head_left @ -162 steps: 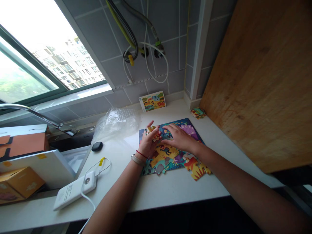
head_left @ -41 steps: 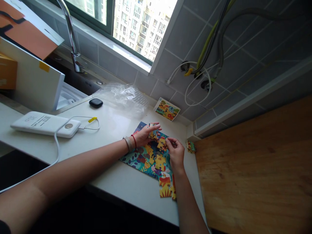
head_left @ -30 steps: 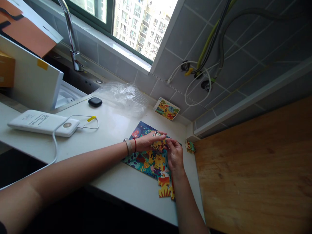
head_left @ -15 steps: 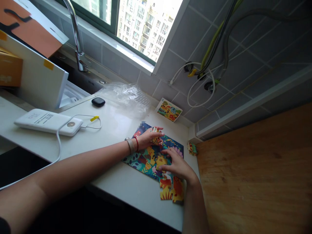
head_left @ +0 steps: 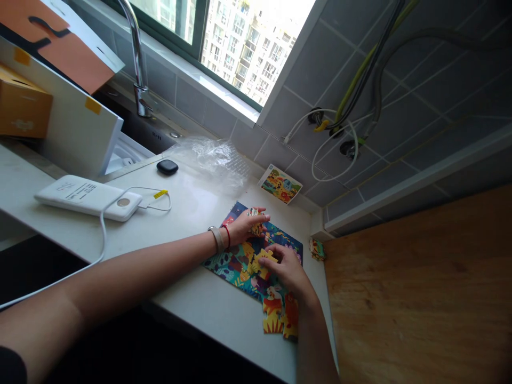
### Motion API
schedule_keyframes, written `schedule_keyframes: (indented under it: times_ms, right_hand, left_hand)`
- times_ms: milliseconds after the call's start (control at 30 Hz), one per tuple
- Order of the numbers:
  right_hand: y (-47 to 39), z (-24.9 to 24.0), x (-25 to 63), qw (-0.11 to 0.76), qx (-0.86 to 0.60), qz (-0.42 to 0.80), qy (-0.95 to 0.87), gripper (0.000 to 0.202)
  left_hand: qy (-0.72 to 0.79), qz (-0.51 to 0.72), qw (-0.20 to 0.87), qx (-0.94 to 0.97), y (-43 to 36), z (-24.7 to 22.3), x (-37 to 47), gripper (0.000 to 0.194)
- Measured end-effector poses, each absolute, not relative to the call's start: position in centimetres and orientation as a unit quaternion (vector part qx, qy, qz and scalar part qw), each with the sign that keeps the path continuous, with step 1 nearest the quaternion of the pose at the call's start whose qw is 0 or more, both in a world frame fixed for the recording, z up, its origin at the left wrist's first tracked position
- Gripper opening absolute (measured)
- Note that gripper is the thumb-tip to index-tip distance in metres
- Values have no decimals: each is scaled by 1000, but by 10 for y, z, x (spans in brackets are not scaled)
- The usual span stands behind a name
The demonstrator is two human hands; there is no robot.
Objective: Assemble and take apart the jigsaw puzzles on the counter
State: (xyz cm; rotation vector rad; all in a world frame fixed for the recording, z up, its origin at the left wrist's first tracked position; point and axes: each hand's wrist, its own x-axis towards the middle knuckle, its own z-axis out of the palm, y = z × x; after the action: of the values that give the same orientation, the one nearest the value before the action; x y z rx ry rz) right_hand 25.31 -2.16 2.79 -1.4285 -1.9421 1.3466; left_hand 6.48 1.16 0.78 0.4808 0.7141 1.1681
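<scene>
My left hand [head_left: 244, 225] is closed round a small stack of puzzle pieces [head_left: 256, 223], held over the upper part of a colourful puzzle board [head_left: 230, 266]. To its right, my right hand [head_left: 286, 266] pinches a yellow puzzle piece [head_left: 267, 258] between thumb and fingers, just above the middle of the board. Joined orange and yellow pieces [head_left: 272, 320] lie at the board's near edge, and another orange piece [head_left: 290, 317] is beside them, partly covered by my right wrist.
A picture card [head_left: 280, 184] leans at the wall. Loose pieces [head_left: 317, 249] are stacked at the right. Further left are clear plastic wrap [head_left: 216, 162], a black case [head_left: 167, 167] and a white power bank [head_left: 88, 197] with a cable. A wooden panel [head_left: 420, 282] borders the counter.
My right fingers have closed on the yellow piece, which is now tilted up from the board. My left hand still holds its stack. The view has shifted slightly.
</scene>
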Motion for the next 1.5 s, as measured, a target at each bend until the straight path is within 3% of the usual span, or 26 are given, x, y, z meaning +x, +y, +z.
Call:
schedule_keyframes:
  times_ms: [100, 300, 433, 767, 1133, 1233, 1500]
  right_hand:
    - [-27, 19, 237, 200, -522, 475, -679, 35]
    - [-40, 24, 221, 121, -557, 280, -772, 60]
    - [-44, 29, 220, 97, -577, 263, -767, 60]
    - [-38, 24, 227, 122, -579, 326, -738, 44]
    - [-25, 21, 231, 256, -506, 526, -633, 40]
    - [-29, 13, 213, 275, -520, 456, -668, 40]
    - [-35, 10, 194, 198, -548, 274, -765, 45]
  left_hand:
    - [335, 540, 743, 211, 13, 5, 66, 71]
    - [334, 542, 739, 219, 13, 4, 67, 67]
    - [333, 538, 743, 219, 12, 6, 67, 65]
    - [322, 553, 735, 224, 15, 7, 63, 63]
    - [335, 586, 712, 191, 26, 8, 57, 48]
    - [334, 593, 708, 186, 25, 12, 56, 46]
    - [326, 597, 710, 185, 29, 7, 57, 55]
